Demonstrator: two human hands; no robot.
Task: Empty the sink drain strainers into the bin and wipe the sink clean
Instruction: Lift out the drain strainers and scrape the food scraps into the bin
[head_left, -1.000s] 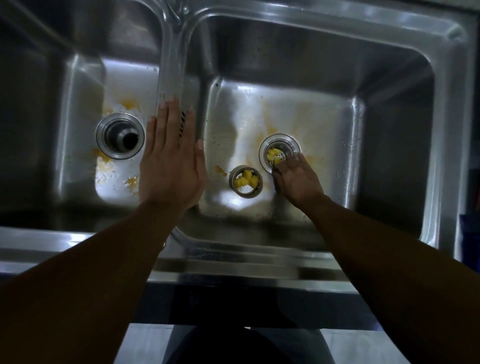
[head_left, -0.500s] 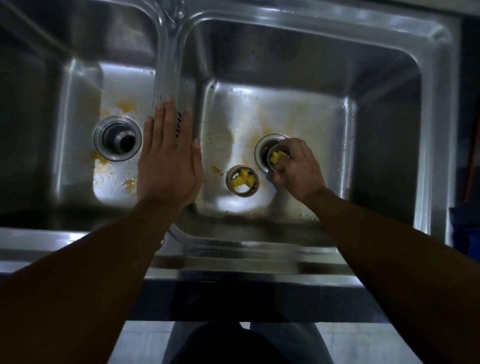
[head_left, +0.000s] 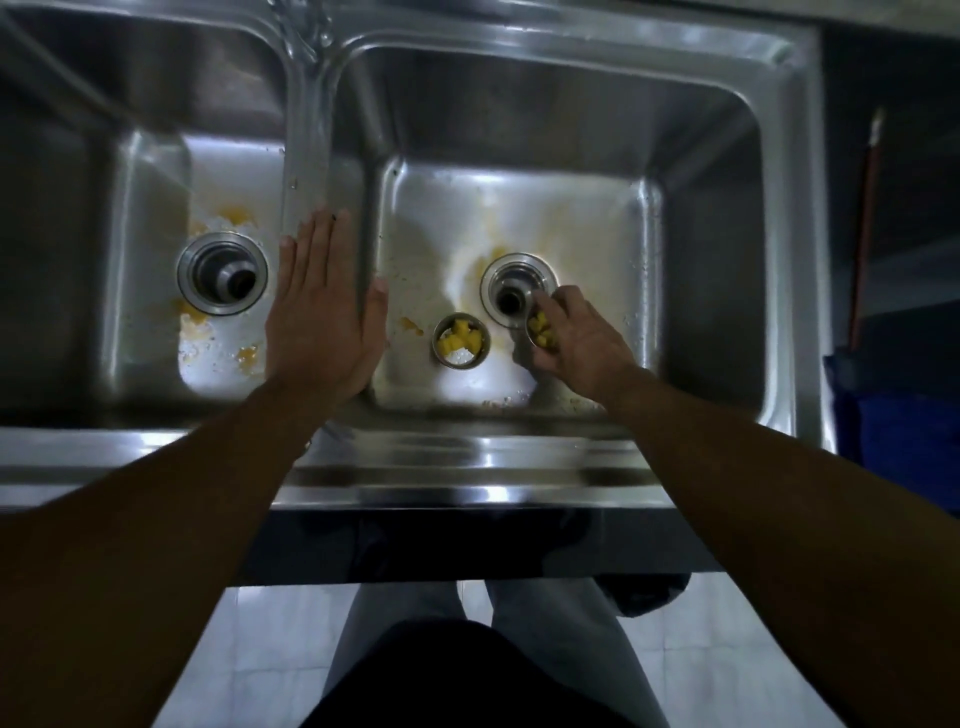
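I look down into a steel double sink (head_left: 571, 67). My right hand (head_left: 576, 343) grips a metal strainer (head_left: 540, 328) holding yellow food bits, just beside and below the right basin's open drain (head_left: 514, 291). A second strainer (head_left: 461, 342), also with yellow bits and white grains, sits on the right basin floor. My left hand (head_left: 322, 306) lies flat with straight fingers on the divider (head_left: 306, 156) between the basins. The left drain (head_left: 222, 273) is open too. Yellow stains mark both basin floors.
A blue bin or bag (head_left: 904, 426) stands at the right beside the sink, with a red-handled stick (head_left: 865, 228) leaning above it. A dark bag (head_left: 649, 595) lies on the tiled floor below the counter edge, near my legs.
My right hand closed on the strainer in the right drain and lifted it out toward me, leaving the drain open. My left hand stayed flat on the divider.
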